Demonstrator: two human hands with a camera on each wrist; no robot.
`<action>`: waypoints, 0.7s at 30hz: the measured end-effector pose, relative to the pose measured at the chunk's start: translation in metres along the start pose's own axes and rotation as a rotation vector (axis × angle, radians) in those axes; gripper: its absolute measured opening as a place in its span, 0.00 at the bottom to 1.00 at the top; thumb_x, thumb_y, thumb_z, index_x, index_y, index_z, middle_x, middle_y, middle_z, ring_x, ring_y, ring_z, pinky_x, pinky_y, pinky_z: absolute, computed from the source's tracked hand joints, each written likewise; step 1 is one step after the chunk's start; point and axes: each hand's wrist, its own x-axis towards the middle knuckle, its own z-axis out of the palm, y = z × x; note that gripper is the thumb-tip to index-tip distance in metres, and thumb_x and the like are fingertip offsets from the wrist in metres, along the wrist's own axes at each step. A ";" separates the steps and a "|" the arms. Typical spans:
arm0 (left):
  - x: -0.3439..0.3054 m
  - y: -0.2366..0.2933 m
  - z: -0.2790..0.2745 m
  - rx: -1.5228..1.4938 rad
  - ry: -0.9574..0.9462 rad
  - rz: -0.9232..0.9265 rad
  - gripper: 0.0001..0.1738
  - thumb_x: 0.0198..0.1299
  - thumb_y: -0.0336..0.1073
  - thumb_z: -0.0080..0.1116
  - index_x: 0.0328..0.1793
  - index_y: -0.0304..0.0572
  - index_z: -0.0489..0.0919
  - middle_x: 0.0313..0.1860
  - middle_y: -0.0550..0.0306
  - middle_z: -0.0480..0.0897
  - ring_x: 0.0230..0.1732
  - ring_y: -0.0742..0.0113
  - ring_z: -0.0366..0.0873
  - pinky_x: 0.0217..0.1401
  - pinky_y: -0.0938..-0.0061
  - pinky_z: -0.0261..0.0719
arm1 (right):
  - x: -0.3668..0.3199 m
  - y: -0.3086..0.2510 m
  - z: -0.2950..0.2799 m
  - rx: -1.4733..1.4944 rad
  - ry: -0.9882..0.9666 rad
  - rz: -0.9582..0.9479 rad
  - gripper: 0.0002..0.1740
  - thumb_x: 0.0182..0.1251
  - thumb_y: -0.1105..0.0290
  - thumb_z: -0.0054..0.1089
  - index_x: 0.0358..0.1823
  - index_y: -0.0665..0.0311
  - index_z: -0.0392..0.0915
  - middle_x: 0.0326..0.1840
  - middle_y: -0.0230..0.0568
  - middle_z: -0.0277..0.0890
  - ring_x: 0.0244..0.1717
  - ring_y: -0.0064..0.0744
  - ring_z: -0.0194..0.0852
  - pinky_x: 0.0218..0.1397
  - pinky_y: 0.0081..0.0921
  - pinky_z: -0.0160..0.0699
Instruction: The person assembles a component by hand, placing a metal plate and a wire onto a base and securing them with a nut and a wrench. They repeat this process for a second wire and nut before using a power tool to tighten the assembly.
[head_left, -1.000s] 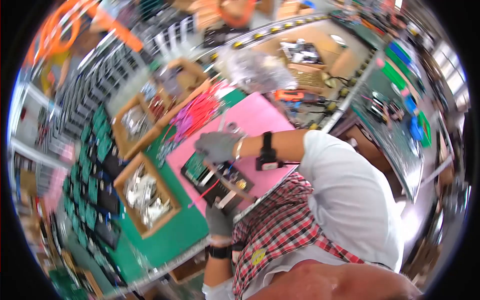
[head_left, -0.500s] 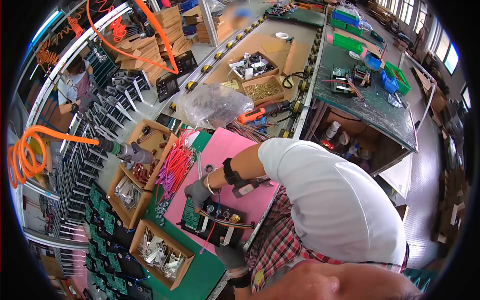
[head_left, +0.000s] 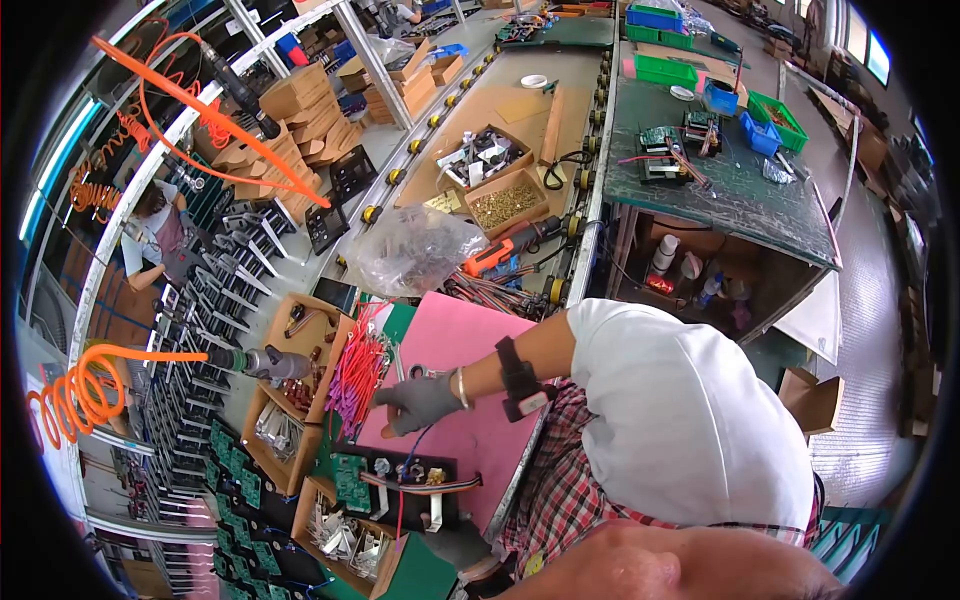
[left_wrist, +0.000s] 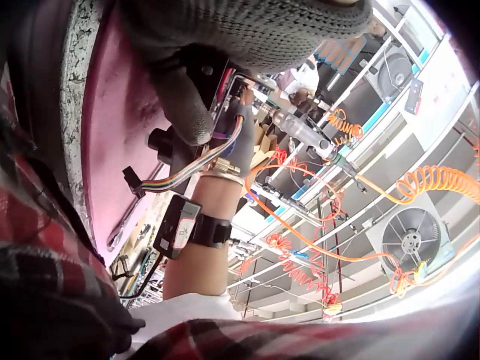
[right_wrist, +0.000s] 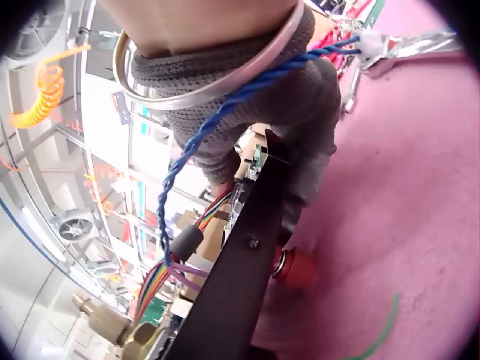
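Note:
A black panel [head_left: 405,505] carries a green circuit board [head_left: 352,483], a rainbow ribbon cable [left_wrist: 202,161] and a brass fitting [right_wrist: 105,322]. Its near side is gripped by my gloved left hand [head_left: 460,545], thumb on one face and fingers on the other. In the right wrist view the panel stands tilted, with a red button [right_wrist: 296,268] facing the pink mat [head_left: 470,330]. My gloved right hand [head_left: 425,400] is over the mat beside the panel's far edge, thumb apart from the fingers. A twisted blue wire [right_wrist: 191,150] passes in front of it.
Red and purple wires [head_left: 355,370] lie left of the mat, near a wrench [right_wrist: 420,49]. A cardboard box [head_left: 330,570] of metal brackets stands beside the panel. An air screwdriver [head_left: 275,362] hangs at left. A plastic bag [head_left: 415,250] and orange power tool [head_left: 500,252] lie beyond.
My right hand has left the panel's circuit-board end and now stands apart from it over the mat. The panel has tilted up in my left hand. The head view has shifted.

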 end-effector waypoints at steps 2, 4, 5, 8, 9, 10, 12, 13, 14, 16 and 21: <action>0.017 0.000 -0.007 0.114 0.135 0.183 0.37 0.43 0.35 0.68 0.62 0.41 0.64 0.43 0.42 0.74 0.42 0.43 0.74 0.39 0.58 0.74 | -0.024 0.003 0.008 0.095 -0.115 0.011 0.36 0.61 0.53 0.56 0.63 0.69 0.58 0.32 0.38 0.74 0.29 0.24 0.73 0.33 0.23 0.73; 0.039 0.015 -0.019 0.204 0.242 0.325 0.38 0.46 0.33 0.66 0.64 0.43 0.61 0.45 0.43 0.73 0.42 0.44 0.74 0.38 0.59 0.75 | -0.048 -0.007 0.016 0.226 -0.252 0.016 0.36 0.62 0.57 0.54 0.67 0.63 0.52 0.42 0.42 0.73 0.37 0.25 0.74 0.37 0.23 0.76; 0.047 0.023 -0.023 0.239 0.282 0.371 0.38 0.47 0.32 0.65 0.65 0.45 0.60 0.46 0.43 0.73 0.42 0.44 0.74 0.37 0.60 0.75 | -0.056 -0.011 0.024 0.297 -0.250 -0.066 0.34 0.62 0.58 0.53 0.67 0.62 0.53 0.46 0.42 0.72 0.40 0.25 0.73 0.40 0.24 0.76; 0.072 0.076 -0.035 0.164 0.289 0.457 0.36 0.50 0.28 0.62 0.66 0.48 0.59 0.49 0.42 0.72 0.43 0.45 0.74 0.36 0.60 0.76 | -0.059 -0.007 0.038 0.293 -0.086 -0.189 0.32 0.64 0.59 0.51 0.66 0.62 0.54 0.52 0.41 0.68 0.48 0.25 0.69 0.47 0.25 0.74; 0.088 0.112 -0.045 0.064 0.283 0.547 0.35 0.51 0.27 0.60 0.66 0.49 0.59 0.49 0.42 0.72 0.43 0.45 0.75 0.35 0.61 0.76 | -0.058 -0.004 0.038 0.259 -0.004 -0.210 0.31 0.64 0.59 0.50 0.65 0.62 0.55 0.54 0.41 0.67 0.50 0.25 0.68 0.49 0.25 0.73; 0.097 0.132 -0.050 -0.039 0.274 0.638 0.34 0.52 0.26 0.59 0.66 0.50 0.60 0.50 0.42 0.72 0.43 0.45 0.75 0.35 0.61 0.76 | -0.063 -0.006 0.033 0.280 0.022 -0.213 0.30 0.64 0.59 0.50 0.65 0.63 0.55 0.54 0.40 0.67 0.51 0.25 0.68 0.50 0.26 0.72; 0.099 0.111 -0.039 -0.038 0.081 0.568 0.28 0.59 0.32 0.54 0.65 0.48 0.60 0.51 0.41 0.72 0.46 0.47 0.75 0.38 0.63 0.77 | -0.076 -0.012 0.016 0.323 0.079 -0.214 0.29 0.65 0.59 0.49 0.64 0.63 0.55 0.54 0.38 0.67 0.52 0.25 0.67 0.53 0.26 0.70; 0.104 0.091 -0.035 -0.025 -0.107 0.523 0.26 0.60 0.35 0.53 0.65 0.47 0.61 0.50 0.41 0.73 0.47 0.48 0.75 0.38 0.63 0.77 | -0.089 -0.022 0.003 0.330 0.033 -0.260 0.28 0.67 0.58 0.47 0.64 0.64 0.55 0.53 0.38 0.67 0.52 0.23 0.66 0.53 0.24 0.69; 0.108 0.127 -0.044 -0.449 -0.369 0.207 0.24 0.62 0.39 0.50 0.63 0.42 0.63 0.47 0.41 0.74 0.46 0.51 0.75 0.40 0.64 0.76 | -0.098 -0.024 -0.006 0.379 0.054 -0.224 0.28 0.67 0.58 0.46 0.64 0.64 0.56 0.52 0.37 0.68 0.50 0.23 0.67 0.51 0.24 0.71; 0.114 0.196 -0.048 -0.795 -0.432 -0.119 0.23 0.65 0.44 0.46 0.60 0.36 0.66 0.44 0.42 0.76 0.46 0.55 0.75 0.42 0.65 0.75 | -0.117 -0.023 -0.020 0.482 0.095 -0.156 0.28 0.68 0.57 0.45 0.64 0.64 0.56 0.49 0.36 0.69 0.46 0.23 0.70 0.48 0.24 0.73; 0.110 0.253 -0.041 -0.771 -0.696 0.216 0.25 0.65 0.45 0.46 0.60 0.33 0.65 0.51 0.43 0.71 0.51 0.57 0.71 0.49 0.62 0.77 | -0.174 -0.021 -0.072 0.992 0.248 -0.177 0.20 0.69 0.58 0.43 0.56 0.62 0.65 0.39 0.34 0.72 0.30 0.22 0.73 0.34 0.23 0.78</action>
